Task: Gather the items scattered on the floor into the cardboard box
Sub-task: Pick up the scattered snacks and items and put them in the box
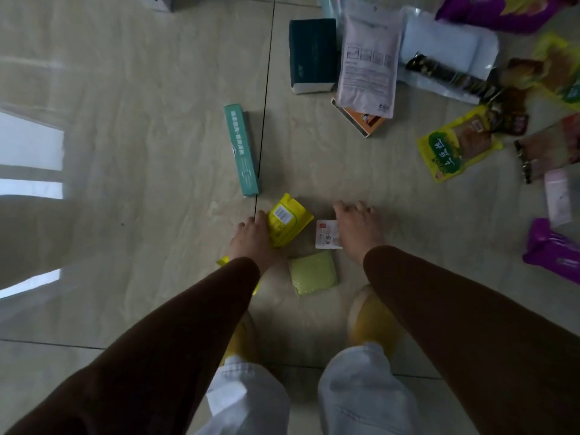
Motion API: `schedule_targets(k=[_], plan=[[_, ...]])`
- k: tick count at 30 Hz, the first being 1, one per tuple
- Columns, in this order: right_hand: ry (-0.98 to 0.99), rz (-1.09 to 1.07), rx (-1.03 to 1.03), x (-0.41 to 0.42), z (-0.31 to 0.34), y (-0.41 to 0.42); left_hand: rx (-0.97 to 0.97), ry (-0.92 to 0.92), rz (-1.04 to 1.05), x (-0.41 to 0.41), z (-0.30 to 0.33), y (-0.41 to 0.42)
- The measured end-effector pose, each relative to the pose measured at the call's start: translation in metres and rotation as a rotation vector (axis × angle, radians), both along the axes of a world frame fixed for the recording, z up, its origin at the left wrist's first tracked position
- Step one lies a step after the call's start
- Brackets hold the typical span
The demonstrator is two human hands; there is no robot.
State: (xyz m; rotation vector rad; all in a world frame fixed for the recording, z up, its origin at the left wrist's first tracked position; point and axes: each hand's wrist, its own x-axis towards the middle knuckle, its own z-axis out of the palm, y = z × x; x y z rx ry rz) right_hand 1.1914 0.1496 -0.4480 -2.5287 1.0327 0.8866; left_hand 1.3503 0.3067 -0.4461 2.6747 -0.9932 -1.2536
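Observation:
My left hand point(251, 238) grips a yellow packet point(287, 219) low over the tiled floor. Just right of it, my right hand point(357, 229) hovers with its fingers spread beside a small white sachet point(327, 233), and whether it touches the sachet I cannot tell. A pale green square pack point(313, 273) lies just below the two hands. A long teal box point(242, 149) lies above the left hand. No cardboard box is in view.
Several items are scattered at the upper right: a dark green tissue pack point(312, 54), a white pouch point(368, 58), an orange box point(361, 119), a yellow snack bag point(455, 146), purple packs point(552, 249). My feet in yellow slippers point(373, 321) stand below the hands.

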Motion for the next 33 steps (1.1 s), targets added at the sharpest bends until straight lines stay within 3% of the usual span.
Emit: schedule_targets(k=[3,5,7,11,17,22,27,33], plan=[[0.06,-0.244,0.119,-0.008,0.009,-0.01,-0.095,0.007,0.119,0.013,0.017,-0.006],[-0.028,-0.288,0.203,-0.013,0.022,-0.008,-0.151,0.015,0.217,0.023,0.038,-0.015],[-0.113,-0.175,0.271,-0.013,0.038,0.005,-0.195,0.043,0.284,0.031,0.058,-0.03],[-0.074,0.21,0.332,-0.013,0.045,0.043,-0.247,0.042,0.327,0.051,0.07,-0.071],[-0.069,0.125,0.349,-0.018,0.007,0.07,-0.05,0.069,0.361,0.089,0.022,-0.112],[-0.139,0.009,0.442,-0.026,-0.01,0.073,-0.046,0.082,0.47,0.086,-0.003,-0.105],[-0.256,-0.461,0.355,-0.038,0.021,0.039,-0.041,0.05,0.3,0.056,0.028,-0.09],[-0.478,-1.04,0.328,-0.063,0.115,-0.013,-0.025,0.134,0.155,-0.002,0.116,-0.094]])
